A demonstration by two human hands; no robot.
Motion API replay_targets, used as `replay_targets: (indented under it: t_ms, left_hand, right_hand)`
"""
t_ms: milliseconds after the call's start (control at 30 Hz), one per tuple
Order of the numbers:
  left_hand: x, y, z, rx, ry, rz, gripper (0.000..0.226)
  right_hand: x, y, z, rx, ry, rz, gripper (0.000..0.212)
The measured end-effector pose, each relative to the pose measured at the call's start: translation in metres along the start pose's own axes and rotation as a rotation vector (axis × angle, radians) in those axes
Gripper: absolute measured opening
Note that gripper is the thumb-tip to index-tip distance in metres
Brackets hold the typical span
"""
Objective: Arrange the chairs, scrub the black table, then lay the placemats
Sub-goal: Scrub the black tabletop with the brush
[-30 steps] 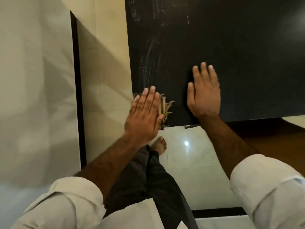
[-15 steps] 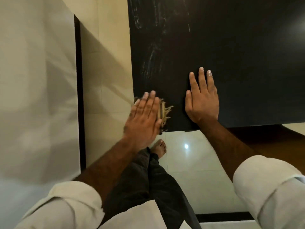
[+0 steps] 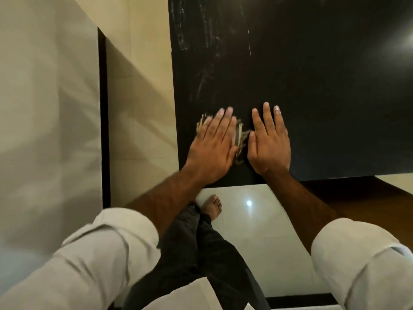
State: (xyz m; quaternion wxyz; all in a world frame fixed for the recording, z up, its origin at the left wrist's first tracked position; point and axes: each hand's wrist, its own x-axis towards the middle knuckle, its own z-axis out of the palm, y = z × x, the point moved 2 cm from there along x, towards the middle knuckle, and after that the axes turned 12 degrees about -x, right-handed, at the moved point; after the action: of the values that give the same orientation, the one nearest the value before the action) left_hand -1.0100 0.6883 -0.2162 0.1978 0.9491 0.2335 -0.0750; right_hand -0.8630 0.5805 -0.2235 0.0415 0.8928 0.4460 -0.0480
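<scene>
The black table (image 3: pixel 312 86) fills the upper right, its near left corner below my hands. My left hand (image 3: pixel 212 144) lies flat with straight fingers, pressing a tan fibrous scrubber (image 3: pixel 241 136) onto the tabletop near that corner; only frayed strands show at the hand's edges. My right hand (image 3: pixel 269 142) rests flat on the table just right of the scrubber, fingers straight and spread, its thumb close to the strands. Pale smeared streaks (image 3: pixel 192 32) mark the table's left part farther away.
A beige wall (image 3: pixel 44 108) with a dark vertical strip (image 3: pixel 104 119) stands close on the left. Glossy white floor tiles (image 3: pixel 257 220) lie below the table edge, with my bare foot (image 3: pixel 212 206) on them. A brown wooden surface (image 3: pixel 368 202) sits under the table at right.
My left hand has slid the scrubber inward from the table's corner, farther onto the top. My right hand has moved left toward it, closing the gap between the hands.
</scene>
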Motion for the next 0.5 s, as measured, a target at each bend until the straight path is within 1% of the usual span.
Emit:
replay_targets:
  t_ms: [100, 167, 300, 367, 433, 500]
  left_hand:
    - [-0.028, -0.028, -0.004, -0.025, -0.045, -0.061, 0.078]
    - [-0.014, -0.055, -0.017, -0.016, -0.036, -0.110, 0.078]
    - [0.071, -0.102, -0.056, -0.027, 0.064, -0.243, 0.078]
    - [0.117, -0.106, -0.070, -0.027, 0.111, -0.280, 0.078]
    - [0.147, -0.093, -0.073, 0.006, 0.129, -0.233, 0.078]
    - [0.155, -0.069, -0.067, 0.019, 0.109, -0.112, 0.078]
  right_hand:
    - [0.001, -0.001, -0.003, 0.002, -0.005, 0.010, 0.064]
    - [0.003, -0.001, -0.004, -0.002, -0.014, 0.010, 0.064]
    - [0.007, 0.001, 0.000, -0.016, -0.058, 0.019, 0.066]
    - [0.008, 0.001, 0.002, -0.019, -0.062, 0.023, 0.066]
    - [0.009, 0.002, 0.003, -0.019, -0.054, 0.028, 0.066]
    - [0.008, 0.002, 0.003, -0.017, -0.054, 0.045, 0.068]
